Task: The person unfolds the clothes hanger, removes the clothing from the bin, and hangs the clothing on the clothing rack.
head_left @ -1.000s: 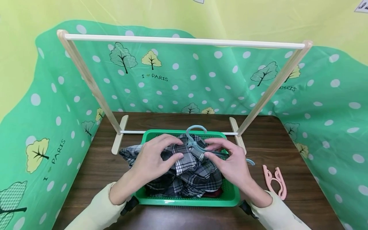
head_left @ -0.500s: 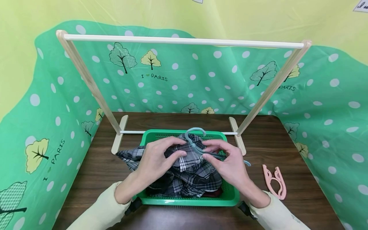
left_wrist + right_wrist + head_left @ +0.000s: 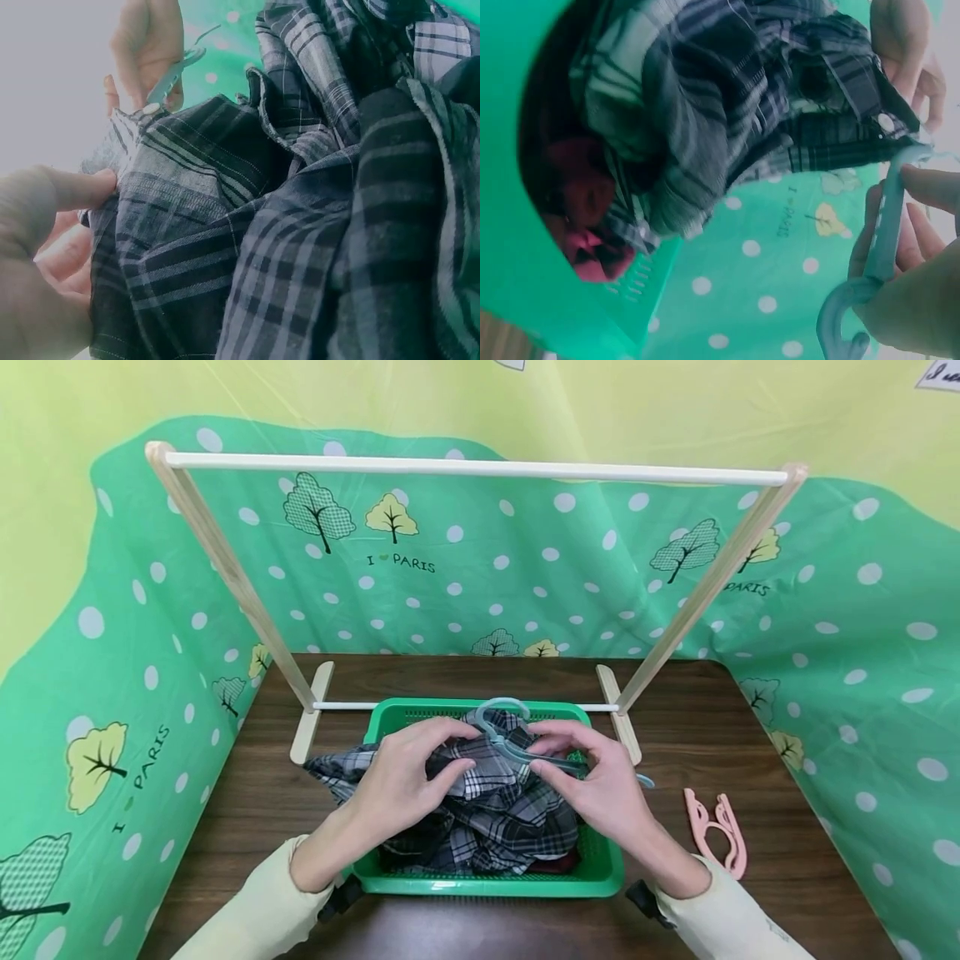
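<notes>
A dark plaid shirt (image 3: 517, 831) lies bunched in a green basket (image 3: 487, 887), one part spilling over the left rim. My left hand (image 3: 408, 772) pinches the shirt near a button between thumb and fingers, as the left wrist view shows. Between the thumb and fingers of my right hand (image 3: 603, 772) is a blue-grey plastic hanger (image 3: 517, 753), its hook upward over the shirt. One end of the hanger (image 3: 889, 217) overlaps the buttoned edge of the cloth in the right wrist view. A light blue tip (image 3: 645, 781) pokes out beyond my right hand.
Behind the basket stands a wooden rack with a white top rail (image 3: 472, 466) and a low bar (image 3: 345, 705). A pink folding hanger (image 3: 735, 852) lies on the brown table (image 3: 795, 893) at right. Dark red cloth (image 3: 555, 864) shows under the shirt.
The hanger's hook has dipped and shifted slightly left, with the hanger nearer the pinched cloth. Both hands keep their holds and have moved only a little.
</notes>
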The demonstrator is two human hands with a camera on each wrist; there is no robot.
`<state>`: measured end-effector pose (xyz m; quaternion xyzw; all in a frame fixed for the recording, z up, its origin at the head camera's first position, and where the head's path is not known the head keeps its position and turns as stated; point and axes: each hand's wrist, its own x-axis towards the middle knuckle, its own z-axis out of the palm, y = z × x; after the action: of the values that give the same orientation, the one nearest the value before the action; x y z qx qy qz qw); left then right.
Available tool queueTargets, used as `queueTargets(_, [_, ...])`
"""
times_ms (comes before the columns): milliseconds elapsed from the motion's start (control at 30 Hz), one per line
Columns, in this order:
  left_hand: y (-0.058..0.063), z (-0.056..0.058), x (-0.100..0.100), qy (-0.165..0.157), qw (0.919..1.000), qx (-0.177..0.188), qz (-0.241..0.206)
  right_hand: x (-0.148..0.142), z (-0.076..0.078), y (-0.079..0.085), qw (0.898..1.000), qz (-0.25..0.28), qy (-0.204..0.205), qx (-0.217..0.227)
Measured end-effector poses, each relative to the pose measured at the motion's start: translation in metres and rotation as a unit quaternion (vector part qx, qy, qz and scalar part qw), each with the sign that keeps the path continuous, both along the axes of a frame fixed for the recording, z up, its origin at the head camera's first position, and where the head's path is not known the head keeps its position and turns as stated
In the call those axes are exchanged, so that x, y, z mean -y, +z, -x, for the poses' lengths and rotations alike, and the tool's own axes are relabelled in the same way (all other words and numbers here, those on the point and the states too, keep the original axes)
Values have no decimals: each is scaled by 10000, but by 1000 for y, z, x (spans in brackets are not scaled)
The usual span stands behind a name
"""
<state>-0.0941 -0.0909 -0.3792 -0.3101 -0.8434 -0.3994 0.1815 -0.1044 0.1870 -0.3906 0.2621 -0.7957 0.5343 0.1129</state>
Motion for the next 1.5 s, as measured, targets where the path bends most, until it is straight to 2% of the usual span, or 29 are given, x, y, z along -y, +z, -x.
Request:
queueTargets(100, [0,1,3,95,9999,-22,-58,-5,2,6,9997,204,-36,-135])
queueTargets(233, [0,4,7,202,9996,22,-210,-14,1,13,9984,408,-283,-264])
queueTargets(367, [0,8,10,246,9987,136,-425,-21,-4,14,9973,444,-413,-409])
queueTargets(600, [4,12,16,615,9956,279,-655,-21,-9,-4,9957,614,346,-604])
queueTargets(800, [5,14,20,756,9923,415,-890,-22,-6,-26,9966,217,758,-255])
queueTargets(1000, [4,13,22,724,9910,467,-1027,-25,8,-42,9967,-170,761,241])
queueTargets(1267, [5,10,22,607,9904,630,-1069,-21,30,-44,9943,-77,576,898])
queueTargets(1500, [4,9,20,467,9911,624,-1075,-12,43,-39,9901,-141,887,1083])
